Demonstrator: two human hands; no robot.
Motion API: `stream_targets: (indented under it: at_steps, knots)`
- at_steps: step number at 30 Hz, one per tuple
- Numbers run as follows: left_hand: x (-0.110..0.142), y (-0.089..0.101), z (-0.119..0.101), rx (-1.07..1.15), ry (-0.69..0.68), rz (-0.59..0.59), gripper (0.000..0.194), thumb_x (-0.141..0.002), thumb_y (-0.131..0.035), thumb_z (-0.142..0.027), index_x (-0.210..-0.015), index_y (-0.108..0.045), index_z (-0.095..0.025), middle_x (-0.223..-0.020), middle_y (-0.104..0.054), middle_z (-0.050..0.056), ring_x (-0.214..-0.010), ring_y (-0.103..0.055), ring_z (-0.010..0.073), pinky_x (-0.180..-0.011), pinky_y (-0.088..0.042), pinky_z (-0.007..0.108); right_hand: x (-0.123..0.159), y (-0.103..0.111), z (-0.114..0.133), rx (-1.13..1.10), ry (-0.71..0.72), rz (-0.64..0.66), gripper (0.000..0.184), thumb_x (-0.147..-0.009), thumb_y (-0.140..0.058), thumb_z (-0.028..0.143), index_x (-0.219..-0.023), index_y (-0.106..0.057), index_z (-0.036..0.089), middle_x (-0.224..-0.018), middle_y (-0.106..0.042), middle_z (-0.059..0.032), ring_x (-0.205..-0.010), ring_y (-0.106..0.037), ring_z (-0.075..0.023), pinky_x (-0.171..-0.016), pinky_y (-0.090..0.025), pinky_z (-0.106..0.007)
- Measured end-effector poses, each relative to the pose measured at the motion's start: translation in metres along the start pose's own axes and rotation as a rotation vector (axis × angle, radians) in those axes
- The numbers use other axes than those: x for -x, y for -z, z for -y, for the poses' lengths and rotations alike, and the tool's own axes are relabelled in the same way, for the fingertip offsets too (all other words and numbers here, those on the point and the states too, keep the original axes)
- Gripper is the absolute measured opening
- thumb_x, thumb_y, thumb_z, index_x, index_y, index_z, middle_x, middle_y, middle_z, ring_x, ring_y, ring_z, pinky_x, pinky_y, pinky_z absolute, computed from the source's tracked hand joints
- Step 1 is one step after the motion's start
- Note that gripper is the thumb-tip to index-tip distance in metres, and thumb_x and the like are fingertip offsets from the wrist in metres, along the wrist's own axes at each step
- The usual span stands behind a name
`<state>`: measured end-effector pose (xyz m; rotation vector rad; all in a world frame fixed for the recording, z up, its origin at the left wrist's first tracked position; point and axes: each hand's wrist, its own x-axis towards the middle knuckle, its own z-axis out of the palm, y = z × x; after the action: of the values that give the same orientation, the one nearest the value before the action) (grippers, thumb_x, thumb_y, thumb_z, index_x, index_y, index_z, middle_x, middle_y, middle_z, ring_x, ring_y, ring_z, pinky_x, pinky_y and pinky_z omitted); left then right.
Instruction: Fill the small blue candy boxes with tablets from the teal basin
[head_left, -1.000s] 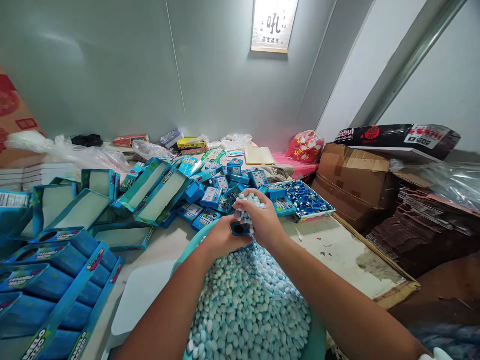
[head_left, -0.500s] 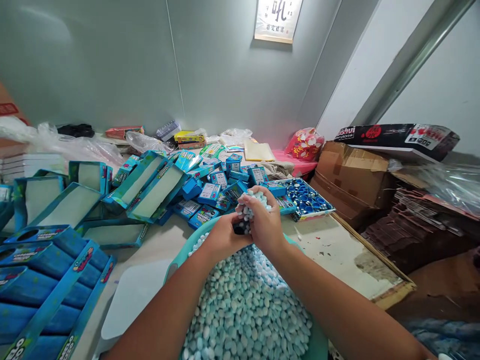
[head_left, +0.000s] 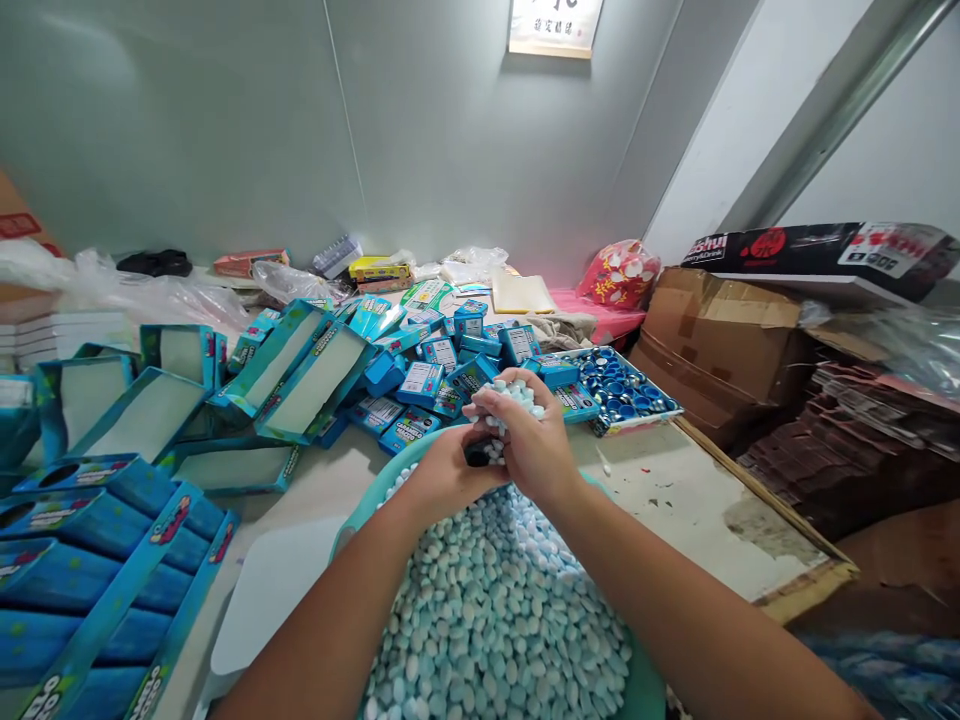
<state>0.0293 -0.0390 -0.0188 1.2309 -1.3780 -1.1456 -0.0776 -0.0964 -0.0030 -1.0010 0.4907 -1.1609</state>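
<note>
My right hand (head_left: 544,440) is cupped around a handful of pale blue and white oval candies (head_left: 511,398), held above a teal tub (head_left: 367,505). Beside it, my left hand (head_left: 454,472) curls around a small thing with a dark round opening (head_left: 477,454). Fingers hide most of that thing, so its kind cannot be told. The two hands touch, with some candies between them at the dark opening. Below both forearms, the tub is heaped with loose candies (head_left: 502,610) of the same kind.
Small blue printed boxes (head_left: 420,383) lie piled behind the tub. Open blue display cartons (head_left: 142,415) crowd the left. At the right stands a shallow tray of shiny blue round pieces (head_left: 622,385), near the table's wooden edge (head_left: 765,490). Brown cardboard boxes (head_left: 712,330) are beyond it.
The view has tilted down slightly and the right-hand surroundings have shifted right. Both hands stay together over the tub; the candies in my right hand have shifted a little toward the dark opening.
</note>
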Motion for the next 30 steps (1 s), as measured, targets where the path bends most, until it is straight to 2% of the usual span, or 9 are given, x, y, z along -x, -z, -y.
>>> stream_targets:
  at_steps: [5, 11, 13, 15, 17, 23, 30]
  knots:
    - [0.001, 0.000, 0.000, -0.033, 0.016, 0.000, 0.033, -0.073, -0.069, -0.020, -0.105, -0.071, -0.015, -0.102, -0.073, 0.003, -0.105, -0.065, 0.0271, -0.085, -0.051, 0.030, 0.000, 0.002, 0.003, -0.062, -0.032, 0.028, 0.032, -0.074, -0.089, 0.029, -0.090, -0.061, 0.025, -0.071, -0.068, 0.0037, -0.081, -0.074, -0.0199, -0.064, -0.053, -0.022]
    - [0.002, 0.003, 0.005, -0.084, 0.005, 0.035, 0.027, -0.077, -0.069, -0.023, -0.103, -0.069, -0.016, -0.100, -0.072, 0.003, -0.098, -0.066, 0.0253, -0.080, -0.051, 0.030, 0.001, 0.003, 0.007, -0.092, -0.069, 0.035, 0.033, -0.072, -0.089, 0.030, -0.087, -0.060, 0.025, -0.073, -0.069, 0.0034, -0.080, -0.074, -0.0203, -0.069, -0.055, -0.025]
    - [0.003, 0.005, 0.005, -0.114, -0.002, 0.045, 0.034, -0.075, -0.074, -0.025, -0.108, -0.068, -0.017, -0.106, -0.072, 0.003, -0.104, -0.066, 0.0268, -0.084, -0.052, 0.031, 0.001, 0.003, 0.007, -0.087, -0.069, 0.048, 0.033, -0.073, -0.089, 0.030, -0.085, -0.059, 0.024, -0.073, -0.070, 0.0031, -0.077, -0.074, -0.0199, -0.068, -0.055, -0.025]
    - [0.005, 0.007, 0.006, -0.210, -0.006, 0.042, 0.047, -0.072, -0.079, -0.025, -0.118, -0.067, -0.019, -0.116, -0.072, 0.003, -0.109, -0.065, 0.0280, -0.090, -0.052, 0.033, 0.002, 0.003, 0.007, -0.078, -0.072, 0.065, 0.032, -0.073, -0.088, 0.029, -0.084, -0.058, 0.024, -0.073, -0.070, 0.0030, -0.075, -0.073, -0.0193, -0.066, -0.055, -0.025]
    - [0.006, 0.008, 0.008, -0.318, -0.007, 0.027, 0.053, -0.072, -0.079, -0.024, -0.123, -0.065, -0.020, -0.120, -0.071, 0.003, -0.110, -0.065, 0.0285, -0.092, -0.052, 0.035, 0.002, 0.003, 0.006, -0.071, -0.084, 0.080, 0.031, -0.074, -0.087, 0.028, -0.083, -0.057, 0.024, -0.073, -0.069, 0.0030, -0.074, -0.073, -0.0191, -0.066, -0.054, -0.025]
    - [0.004, 0.007, 0.013, -0.379, -0.026, -0.014, 0.044, -0.072, -0.077, -0.025, -0.114, -0.068, -0.018, -0.114, -0.073, 0.004, -0.108, -0.065, 0.0302, -0.084, -0.053, 0.033, 0.004, 0.000, 0.007, -0.083, -0.102, 0.082, 0.030, -0.075, -0.085, 0.027, -0.083, -0.057, 0.023, -0.072, -0.068, 0.0038, -0.072, -0.070, -0.0166, -0.068, -0.054, -0.025]
    - [0.003, 0.006, 0.011, -0.380, -0.004, -0.017, 0.033, -0.072, -0.073, -0.020, -0.105, -0.071, -0.017, -0.106, -0.074, 0.003, -0.099, -0.067, 0.0274, -0.079, -0.051, 0.031, 0.007, -0.003, 0.011, -0.143, -0.169, 0.081, 0.030, -0.073, -0.085, 0.029, -0.083, -0.057, 0.024, -0.072, -0.067, 0.0040, -0.071, -0.069, -0.0163, -0.066, -0.053, -0.025]
